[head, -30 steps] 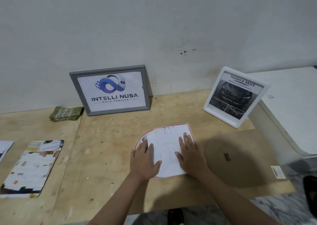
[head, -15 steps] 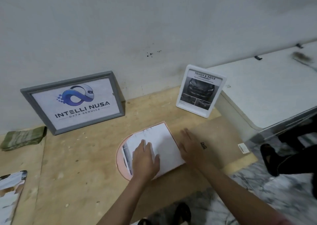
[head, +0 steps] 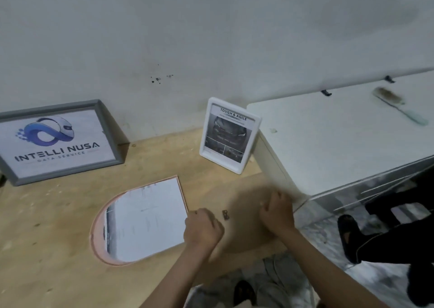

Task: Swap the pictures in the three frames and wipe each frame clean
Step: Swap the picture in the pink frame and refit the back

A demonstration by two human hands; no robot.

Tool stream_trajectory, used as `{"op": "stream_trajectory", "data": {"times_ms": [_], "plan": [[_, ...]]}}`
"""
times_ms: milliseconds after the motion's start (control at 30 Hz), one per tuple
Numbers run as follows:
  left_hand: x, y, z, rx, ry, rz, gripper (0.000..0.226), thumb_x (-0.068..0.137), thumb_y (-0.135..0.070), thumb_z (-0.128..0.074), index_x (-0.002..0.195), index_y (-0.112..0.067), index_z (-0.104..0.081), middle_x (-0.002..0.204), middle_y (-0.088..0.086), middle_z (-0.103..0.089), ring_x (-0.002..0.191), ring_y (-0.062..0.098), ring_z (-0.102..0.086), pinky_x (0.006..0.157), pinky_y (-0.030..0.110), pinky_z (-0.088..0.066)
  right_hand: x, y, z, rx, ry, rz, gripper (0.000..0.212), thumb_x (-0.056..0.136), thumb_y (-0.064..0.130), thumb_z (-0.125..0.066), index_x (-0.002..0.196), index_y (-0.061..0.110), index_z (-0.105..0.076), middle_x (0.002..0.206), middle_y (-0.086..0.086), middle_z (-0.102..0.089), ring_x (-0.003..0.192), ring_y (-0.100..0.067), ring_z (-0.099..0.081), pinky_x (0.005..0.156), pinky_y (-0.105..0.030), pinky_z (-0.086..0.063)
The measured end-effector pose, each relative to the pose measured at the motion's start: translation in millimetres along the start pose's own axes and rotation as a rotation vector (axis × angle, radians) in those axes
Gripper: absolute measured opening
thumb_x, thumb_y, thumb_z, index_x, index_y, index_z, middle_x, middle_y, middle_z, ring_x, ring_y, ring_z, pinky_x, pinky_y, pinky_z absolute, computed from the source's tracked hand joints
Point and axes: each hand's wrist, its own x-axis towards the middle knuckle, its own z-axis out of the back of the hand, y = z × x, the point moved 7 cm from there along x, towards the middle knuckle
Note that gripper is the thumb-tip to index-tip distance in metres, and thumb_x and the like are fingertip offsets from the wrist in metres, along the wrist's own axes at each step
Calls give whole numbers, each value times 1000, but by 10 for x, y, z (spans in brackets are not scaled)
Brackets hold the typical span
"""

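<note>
A pink arched frame lies flat on the wooden table, with a white sheet of paper lying in it. To its right lies a brown arched backing board with a small metal hanger. My left hand is curled on the board's left edge, beside the paper. At the board's right edge my right hand is curled over it. A grey frame with a logo print and a white frame with a car picture lean against the wall.
A white cabinet stands to the right of the table, with a brush on top. Another person's dark-clothed legs and sandal are on the floor at the right. The table's front edge is near my forearms.
Both hands left the white paper and moved right onto the brown backing board. The view has swung to the right, so the green cloth and the loose pictures at the left are out of sight.
</note>
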Motion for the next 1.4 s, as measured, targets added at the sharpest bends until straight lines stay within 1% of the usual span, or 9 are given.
{"op": "stream_trajectory", "data": {"times_ms": [100, 233, 367, 567, 767, 900, 1133, 1267, 1400], "plan": [[2, -132, -108, 49, 21, 136, 40, 81, -38, -52, 108, -9, -56, 112, 12, -53, 103, 32, -55, 87, 39, -52, 102, -144, -41, 62, 55, 22, 49, 88, 29, -53, 128, 3, -41, 129, -18, -42, 120, -34, -39, 98, -40, -38], [-55, -277, -176, 40, 23, 293, 56, 80, -44, -53, 120, -5, -48, 124, 16, -47, 116, 37, -48, 96, 41, -43, 127, -204, -80, 114, 78, 70, 18, 86, 19, -53, 98, 7, -46, 113, -18, -48, 107, -33, -43, 77, -33, -36], [-81, -294, -175, -63, -22, 418, 63, 80, -43, -59, 126, -5, -40, 134, 19, -37, 126, 37, -37, 102, 40, -37, 97, -196, -114, 215, 82, 51, 48, 84, 18, -49, 129, 2, -45, 127, -20, -47, 117, -34, -40, 95, -38, -37], [-22, -128, -145, -320, -110, 564, 61, 73, -35, -68, 120, -4, -47, 127, 17, -44, 119, 38, -43, 93, 38, -44, 83, -207, -113, 290, 22, -7, 48, 81, 10, -54, 128, 1, -48, 122, -25, -48, 113, -39, -41, 96, -36, -33], [21, -49, -67, -432, -139, 531, 38, 78, -21, -57, 113, -6, -56, 122, 17, -48, 105, 37, -54, 90, 35, -46, 86, -184, 66, 343, -66, -29, 44, 81, 4, -55, 124, -3, -50, 119, -22, -47, 104, -40, -49, 88, -37, -40], [15, -66, 47, -562, -219, 390, 40, 78, -7, -51, 117, -9, -59, 119, 15, -58, 90, 28, -56, 86, 33, -49, 107, -185, 120, 366, -92, -38, 38, 79, 1, -52, 117, -5, -50, 118, -22, -48, 102, -42, -52, 88, -42, -43], [-22, 81, 247, -583, -267, 341, 42, 83, -4, -52, 123, -10, -60, 121, 9, -63, 111, 29, -57, 90, 30, -44, 132, -117, 151, 485, -32, -102, 47, 81, 7, -55, 127, -1, -52, 124, -17, -47, 110, -36, -52, 99, -37, -42], [-71, 331, 461, -650, -383, 418, 27, 83, -10, -57, 109, -9, -65, 103, 9, -68, 100, 28, -61, 86, 32, -48, 125, 51, 109, 635, 20, -138, 39, 72, 11, -58, 111, 12, -62, 106, -9, -65, 93, -28, -62, 85, -37, -53], [-87, 669, 746, -646, -428, 438, 25, 85, -12, -58, 108, -11, -68, 103, 6, -68, 99, 27, -62, 88, 32, -47, 33, 376, -2, 682, 85, -106, 36, 63, 18, -52, 98, 25, -62, 86, 5, -69, 79, -21, -65, 76, -40, -56]]}}
